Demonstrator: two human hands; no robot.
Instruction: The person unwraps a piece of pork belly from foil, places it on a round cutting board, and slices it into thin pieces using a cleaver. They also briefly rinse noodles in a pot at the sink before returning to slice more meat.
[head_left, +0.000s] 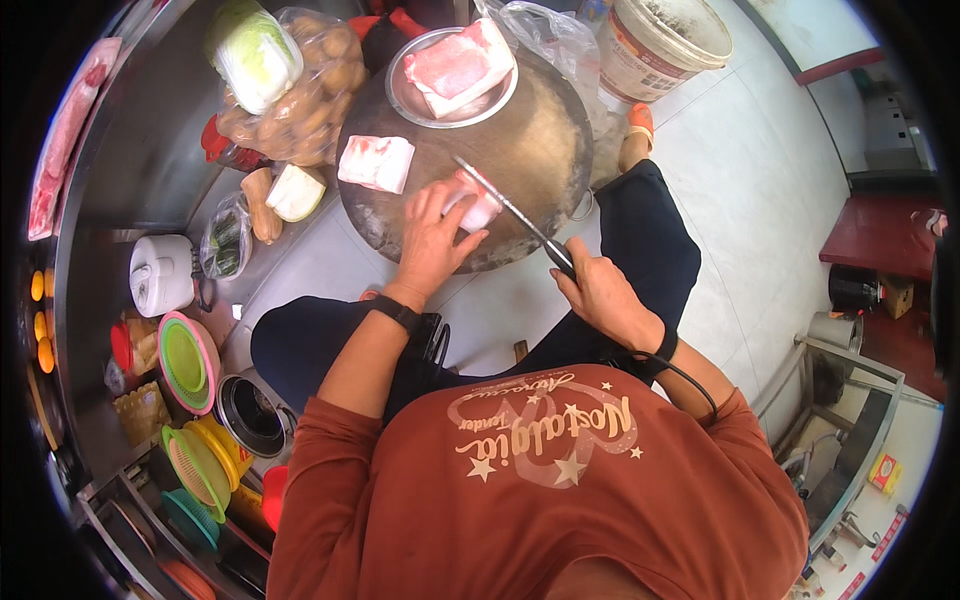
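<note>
On a round wooden chopping block (525, 157), my left hand (439, 229) holds down a small piece of raw pork (480, 210) with its fingers over the meat. My right hand (604, 289) grips the black handle of a knife (499, 196), whose blade is seen nearly edge-on, slanting up and left over that piece. Whether the edge touches the meat cannot be told. Left of the blade lies another pork chunk (376, 163) with pale fat. At the far side of the block a metal bowl (397, 86) holds a larger pork slab (459, 64).
Beyond the block's left side are a bag of potatoes or similar roots (300, 124), a wrapped Chinese cabbage (259, 56) and a cut white gourd or radish (295, 193). A plastic bucket (637, 60) stands far right, beside plastic bags (555, 37). Colourful baskets (187, 360) line the left.
</note>
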